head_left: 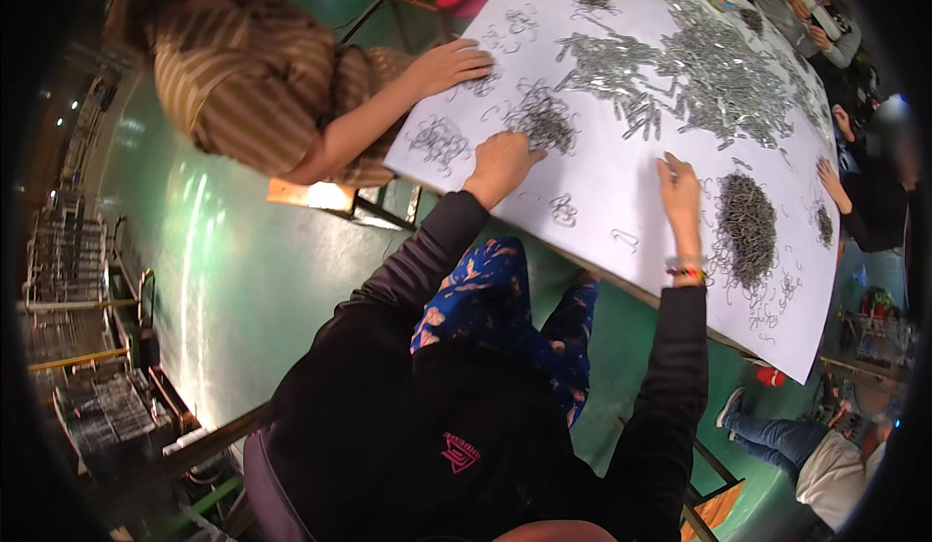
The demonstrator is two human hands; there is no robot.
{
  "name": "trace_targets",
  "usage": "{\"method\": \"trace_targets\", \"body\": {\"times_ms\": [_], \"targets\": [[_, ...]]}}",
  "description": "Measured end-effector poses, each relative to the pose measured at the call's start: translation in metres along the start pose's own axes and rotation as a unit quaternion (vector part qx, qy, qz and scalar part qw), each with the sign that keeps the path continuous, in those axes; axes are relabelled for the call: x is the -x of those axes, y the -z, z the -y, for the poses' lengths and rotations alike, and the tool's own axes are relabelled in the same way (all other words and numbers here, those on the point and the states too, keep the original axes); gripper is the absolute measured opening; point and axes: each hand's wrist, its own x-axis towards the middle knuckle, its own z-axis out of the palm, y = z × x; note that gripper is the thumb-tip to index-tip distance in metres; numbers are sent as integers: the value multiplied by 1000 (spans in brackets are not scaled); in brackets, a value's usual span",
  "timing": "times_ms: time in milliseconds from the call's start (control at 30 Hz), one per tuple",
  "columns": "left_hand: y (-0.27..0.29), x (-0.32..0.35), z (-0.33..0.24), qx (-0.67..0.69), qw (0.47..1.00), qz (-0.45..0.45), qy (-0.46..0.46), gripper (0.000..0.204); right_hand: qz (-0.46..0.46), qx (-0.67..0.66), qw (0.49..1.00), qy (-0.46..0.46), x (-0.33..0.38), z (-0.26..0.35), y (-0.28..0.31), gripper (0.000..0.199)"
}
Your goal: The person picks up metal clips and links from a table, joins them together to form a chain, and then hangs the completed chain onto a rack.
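My left hand (502, 167) is closed at the near edge of a pile of small bent wire hooks (544, 126). Whatever its fingers pinch is too small to make out. Over bare white tabletop, my right hand (680, 194) has its thumb and fingertips bent together. It is just short of a broad spread of narrow silver metal pieces (723, 81), and anything in its grip is hidden. Between my hands lie a small cluster of wire hooks (563, 210) and a thin elongated piece (624, 241). A dense heap of dark hooks (746, 226) rests right of my right wrist.
A co-worker in a striped brown top (252, 85) sits at the left, one hand (451, 64) on the white table (582, 241). More wire hooks (437, 144) lie near that corner. Other people's hands (831, 185) reach in from the right edge.
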Motion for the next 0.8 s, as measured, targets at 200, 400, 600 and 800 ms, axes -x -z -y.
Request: {"method": "trace_targets", "body": {"times_ms": [200,400,600,800], "targets": [[-36,-15,-9,-21,997,-30,-67,15,-35,92,995,-8,-73,-7,-36,38],[-12,-10,-17,-128,980,23,-150,23,21,56,998,30,-99,-10,-63,29],[26,-34,2,76,985,-21,-153,8,24,-27,996,-76,-58,12,-51,40],[56,-23,-40,239,966,-28,-95,11,55,37,997,-37,-24,18,-31,17]]}}
